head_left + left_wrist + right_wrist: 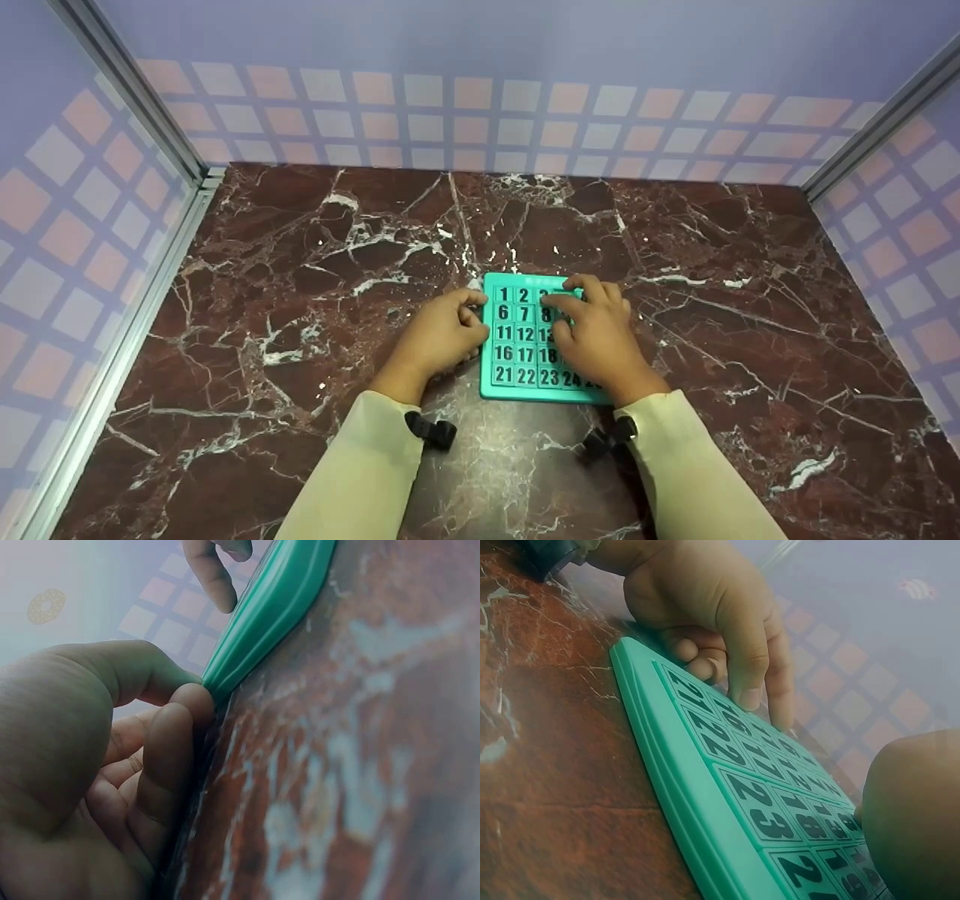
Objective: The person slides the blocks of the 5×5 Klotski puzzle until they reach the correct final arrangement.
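Note:
A turquoise number slide puzzle (499,391) lies flat on the table, its numbered tiles in rows with 1 at the top left and 21 at the bottom left. At its left edge, my left hand (442,334) holds the rim; the left wrist view shows thumb and index finger (193,701) pinching it. My right hand (600,334) is over the right side of the puzzle, with a fingertip at the 3 and 8 tiles and another finger by the top edge. It hides several tiles on the right. In the right wrist view only part of the right hand (919,817) appears.
The brown marbled tabletop (262,420) spreads around the puzzle. A lilac wall (502,45) with pink and white squares stands behind, with metal frame posts (127,82) at the corners. Dark wrist bands (431,431) sit at both sleeve cuffs.

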`<state>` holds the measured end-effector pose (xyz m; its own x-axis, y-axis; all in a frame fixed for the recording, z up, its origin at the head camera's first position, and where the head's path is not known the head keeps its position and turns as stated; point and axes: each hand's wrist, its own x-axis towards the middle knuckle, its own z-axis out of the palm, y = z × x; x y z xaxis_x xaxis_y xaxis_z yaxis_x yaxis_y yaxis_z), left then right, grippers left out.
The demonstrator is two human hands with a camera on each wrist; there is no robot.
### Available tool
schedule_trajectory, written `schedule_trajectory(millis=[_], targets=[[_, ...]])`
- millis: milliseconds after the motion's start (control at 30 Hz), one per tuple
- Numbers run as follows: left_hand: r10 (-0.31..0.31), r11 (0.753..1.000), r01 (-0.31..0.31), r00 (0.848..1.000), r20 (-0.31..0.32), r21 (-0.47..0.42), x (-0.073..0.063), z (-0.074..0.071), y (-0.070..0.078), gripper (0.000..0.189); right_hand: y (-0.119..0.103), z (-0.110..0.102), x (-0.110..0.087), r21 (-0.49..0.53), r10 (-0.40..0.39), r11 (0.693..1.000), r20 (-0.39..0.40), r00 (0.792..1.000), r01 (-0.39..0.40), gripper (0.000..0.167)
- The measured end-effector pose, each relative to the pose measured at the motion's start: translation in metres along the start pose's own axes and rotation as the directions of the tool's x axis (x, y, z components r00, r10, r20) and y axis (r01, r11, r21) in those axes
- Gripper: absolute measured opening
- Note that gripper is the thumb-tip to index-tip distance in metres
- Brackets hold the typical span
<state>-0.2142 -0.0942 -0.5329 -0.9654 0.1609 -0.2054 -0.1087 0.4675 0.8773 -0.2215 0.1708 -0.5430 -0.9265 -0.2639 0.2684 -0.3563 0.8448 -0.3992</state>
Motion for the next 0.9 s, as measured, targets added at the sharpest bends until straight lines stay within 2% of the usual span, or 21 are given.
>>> schedule_trajectory(millis=[467, 900], targets=[[0.004, 1.0, -0.004, 1.0, -0.006, -0.009, 0.0, 0.0, -0.001, 0.055, 0.003, -0.004, 0.002, 0.077, 0.039, 0.996, -0.032, 0.999, -0.037, 0.038], [0.022, 1.0, -0.022, 1.0, -0.005, -0.008, 0.001, 0.001, -0.003, 0.054, 0.021, -0.015, 0.004, 0.091, 0.082, 0.993, -0.077, 0.994, -0.075, 0.032]])
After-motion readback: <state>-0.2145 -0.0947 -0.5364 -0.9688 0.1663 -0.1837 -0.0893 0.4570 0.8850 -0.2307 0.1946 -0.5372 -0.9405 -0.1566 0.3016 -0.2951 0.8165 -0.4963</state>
